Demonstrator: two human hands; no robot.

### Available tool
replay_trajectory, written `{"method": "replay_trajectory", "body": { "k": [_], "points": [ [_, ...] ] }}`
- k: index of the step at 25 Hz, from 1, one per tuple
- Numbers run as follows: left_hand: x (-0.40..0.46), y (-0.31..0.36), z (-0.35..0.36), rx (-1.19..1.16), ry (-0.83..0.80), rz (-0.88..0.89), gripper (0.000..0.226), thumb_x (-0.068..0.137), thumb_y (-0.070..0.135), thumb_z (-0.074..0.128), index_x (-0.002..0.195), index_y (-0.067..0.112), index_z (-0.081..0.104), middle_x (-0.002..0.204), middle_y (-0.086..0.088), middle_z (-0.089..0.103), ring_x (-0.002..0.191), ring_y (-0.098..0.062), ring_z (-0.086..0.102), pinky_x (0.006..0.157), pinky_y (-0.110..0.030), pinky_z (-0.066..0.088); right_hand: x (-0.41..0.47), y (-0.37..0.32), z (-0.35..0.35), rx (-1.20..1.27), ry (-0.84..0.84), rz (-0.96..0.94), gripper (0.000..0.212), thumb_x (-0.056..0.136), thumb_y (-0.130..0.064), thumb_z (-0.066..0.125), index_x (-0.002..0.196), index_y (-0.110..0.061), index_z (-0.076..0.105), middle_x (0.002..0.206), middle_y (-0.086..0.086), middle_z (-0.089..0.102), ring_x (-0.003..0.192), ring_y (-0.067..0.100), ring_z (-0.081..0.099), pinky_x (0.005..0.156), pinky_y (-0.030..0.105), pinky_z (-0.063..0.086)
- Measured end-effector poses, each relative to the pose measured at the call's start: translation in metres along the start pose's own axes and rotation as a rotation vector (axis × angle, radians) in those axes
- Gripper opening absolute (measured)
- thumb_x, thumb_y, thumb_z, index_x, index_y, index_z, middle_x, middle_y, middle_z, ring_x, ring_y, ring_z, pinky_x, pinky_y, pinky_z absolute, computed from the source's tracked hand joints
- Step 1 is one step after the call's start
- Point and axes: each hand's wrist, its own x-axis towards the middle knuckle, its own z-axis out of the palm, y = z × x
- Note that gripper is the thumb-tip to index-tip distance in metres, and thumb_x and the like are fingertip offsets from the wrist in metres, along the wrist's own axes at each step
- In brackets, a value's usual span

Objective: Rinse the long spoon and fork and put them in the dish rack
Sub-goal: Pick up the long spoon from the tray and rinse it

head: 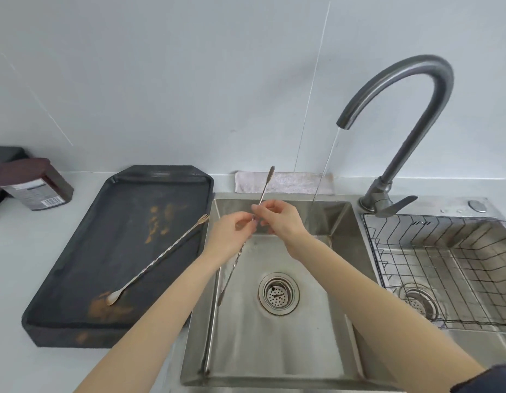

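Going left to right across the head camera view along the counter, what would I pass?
Dark brown jar with a printed label → black rectangular tray holding a long twisted-handle utensil → steel sink basin → curved grey faucet → wire dish rack.

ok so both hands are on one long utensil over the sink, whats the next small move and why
Probably shift the held utensil rightward into the water stream. The left hand and right hand grip it mid-shaft over the left basin, but the water from the faucet falls to its right without touching it. A second utensil waits on the dark tray.
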Motion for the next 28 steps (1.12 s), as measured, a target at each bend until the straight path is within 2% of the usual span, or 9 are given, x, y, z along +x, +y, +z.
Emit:
{"method": "replay_trajectory", "body": {
  "k": [3,6,8,11,14,19,22,25,28],
  "points": [
    [0.005,0.019,0.027,-0.036,-0.04,0.004,0.024,0.091,0.013,0.052,0.11,0.004,0.063,0.078,-0.001,0.061,0.061,-0.003,0.052,0.058,-0.012,0.043,-0.004,0.001,-0.032,-0.003,0.048,-0.001,0.023,0.084,-0.02,0.067,0.064,-0.023,0.056,0.062,-0.006,0.059,0.062,0.007,0.053,0.064,0.021,0.039],
    [0.009,0.036,0.051,-0.041,-0.062,0.02,0.022,0.09,0.011,0.053,0.108,0.004,0.064,0.083,-0.002,0.063,0.056,0.005,0.054,0.05,-0.003,0.042,-0.006,0.001,-0.064,-0.01,0.064,-0.009,0.023,0.085,-0.02,0.066,0.064,-0.023,0.056,0.063,-0.006,0.06,0.064,0.006,0.057,0.062,0.02,0.038],
    [0.011,0.045,0.065,-0.058,-0.049,0.016,0.021,0.089,0.011,0.054,0.106,0.006,0.065,0.079,0.001,0.063,0.052,0.008,0.055,0.051,-0.002,0.042,-0.004,0.001,-0.081,-0.031,0.062,-0.011,0.023,0.085,-0.02,0.066,0.065,-0.024,0.056,0.065,-0.006,0.061,0.065,0.005,0.058,0.063,0.02,0.039],
    [0.016,0.056,0.083,-0.077,-0.041,-0.013,0.019,0.089,0.011,0.055,0.103,0.005,0.066,0.066,0.011,0.058,0.058,0.002,0.054,0.063,-0.014,0.048,0.002,0.003,-0.101,-0.035,0.06,-0.012,0.022,0.085,-0.019,0.066,0.065,-0.023,0.057,0.065,-0.005,0.062,0.066,0.007,0.06,0.062,0.019,0.039],
    [0.023,0.064,0.098,-0.13,-0.046,-0.052,0.02,0.089,0.01,0.055,0.105,0.003,0.065,0.064,0.009,0.058,0.059,-0.007,0.054,0.064,-0.024,0.051,0.011,0.006,-0.116,-0.065,0.053,0.001,0.02,0.087,-0.019,0.064,0.068,-0.022,0.058,0.066,-0.005,0.062,0.063,0.004,0.059,0.061,0.018,0.038],
    [0.032,0.069,0.109,-0.182,-0.048,-0.121,0.02,0.09,0.009,0.053,0.106,0.003,0.063,0.064,0.006,0.057,0.055,-0.008,0.052,0.043,-0.006,0.045,0.026,0.008,-0.128,-0.071,0.029,0.018,0.02,0.087,-0.021,0.064,0.068,-0.026,0.058,0.069,-0.007,0.061,0.068,0.004,0.058,0.059,0.017,0.035],
    [0.035,0.068,0.11,-0.202,-0.033,-0.147,0.02,0.09,0.012,0.055,0.106,0.002,0.063,0.065,0.006,0.057,0.057,-0.006,0.053,0.043,-0.005,0.045,0.034,0.005,-0.127,-0.089,0.031,0.008,0.02,0.086,-0.024,0.065,0.068,-0.03,0.058,0.074,-0.006,0.062,0.075,0.008,0.057,0.06,0.017,0.037],
    [0.039,0.069,0.108,-0.227,-0.035,-0.157,0.022,0.089,0.014,0.056,0.107,0.001,0.062,0.067,0.006,0.058,0.058,-0.005,0.054,0.042,-0.004,0.046,0.042,-0.004,-0.127,-0.044,0.033,-0.009,0.021,0.087,-0.018,0.063,0.07,-0.028,0.056,0.076,-0.004,0.061,0.067,0.004,0.055,0.057,0.015,0.038],
    [0.041,0.07,0.106,-0.267,-0.03,-0.162,0.02,0.089,0.013,0.057,0.104,0.001,0.063,0.067,0.005,0.059,0.057,-0.006,0.054,0.043,-0.005,0.046,0.047,-0.018,-0.127,0.027,0.03,-0.021,0.02,0.09,-0.014,0.059,0.072,-0.024,0.056,0.072,-0.008,0.061,0.063,0.001,0.056,0.047,0.007,0.042]
  ]
}}
